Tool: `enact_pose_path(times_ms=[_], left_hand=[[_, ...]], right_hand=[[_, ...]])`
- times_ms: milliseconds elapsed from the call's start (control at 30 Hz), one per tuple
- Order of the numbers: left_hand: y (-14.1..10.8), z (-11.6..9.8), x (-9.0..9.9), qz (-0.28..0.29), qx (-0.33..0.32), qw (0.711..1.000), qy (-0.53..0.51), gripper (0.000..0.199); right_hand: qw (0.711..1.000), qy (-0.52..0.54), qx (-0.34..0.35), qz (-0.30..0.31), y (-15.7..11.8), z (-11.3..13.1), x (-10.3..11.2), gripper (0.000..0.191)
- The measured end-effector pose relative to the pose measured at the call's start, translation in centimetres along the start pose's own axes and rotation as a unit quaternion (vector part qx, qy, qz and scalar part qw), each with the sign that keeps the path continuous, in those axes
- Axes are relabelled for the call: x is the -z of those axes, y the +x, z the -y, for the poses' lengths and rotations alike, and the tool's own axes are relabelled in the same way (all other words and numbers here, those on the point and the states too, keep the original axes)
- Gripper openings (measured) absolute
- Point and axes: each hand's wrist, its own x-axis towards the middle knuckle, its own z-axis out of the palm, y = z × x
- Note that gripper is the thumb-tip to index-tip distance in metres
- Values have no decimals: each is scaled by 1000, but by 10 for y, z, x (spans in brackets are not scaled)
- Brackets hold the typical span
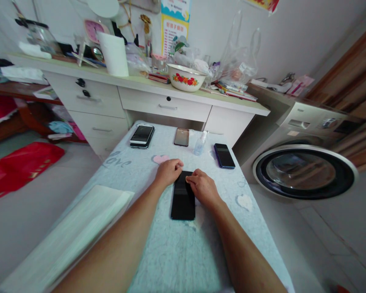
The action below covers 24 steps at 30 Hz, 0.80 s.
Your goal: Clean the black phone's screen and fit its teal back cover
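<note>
1. Black and glossy, lying flat and face up as a slim phone (183, 202), showing a dark screen, rounded corners and a faint reflection.
2. Resting near the middle of the cloth-covered tabletop (164, 256), running lengthwise away from the camera, reaching with its far end between both hands.
3. Curling the fingers of the left hand (168, 172) inward at the far left corner of the phone; hiding too much to tell a clamped grip from a loose one, or touching from just beside.
4. Bringing thumb and fingers of the right hand (203, 187) close together over the far right part of the screen; being too small in view to tell a pinch on something thin from a bare touch.
5. Standing beyond the hands as a small clear bottle (199, 146); lying right of it as a dark blue phone (224, 156).
</note>
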Motion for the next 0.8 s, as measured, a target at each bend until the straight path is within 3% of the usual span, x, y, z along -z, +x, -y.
enact_pose_path(times_ms=[400,800], left_hand=[[0,2,-1,1,-7,1000,-13,23],[1,0,1,-1,-16,1000,-19,20]], right_hand=[[989,54,127,49,-5,8,4,23],[997,61,49,-4,0,0,-8,24]])
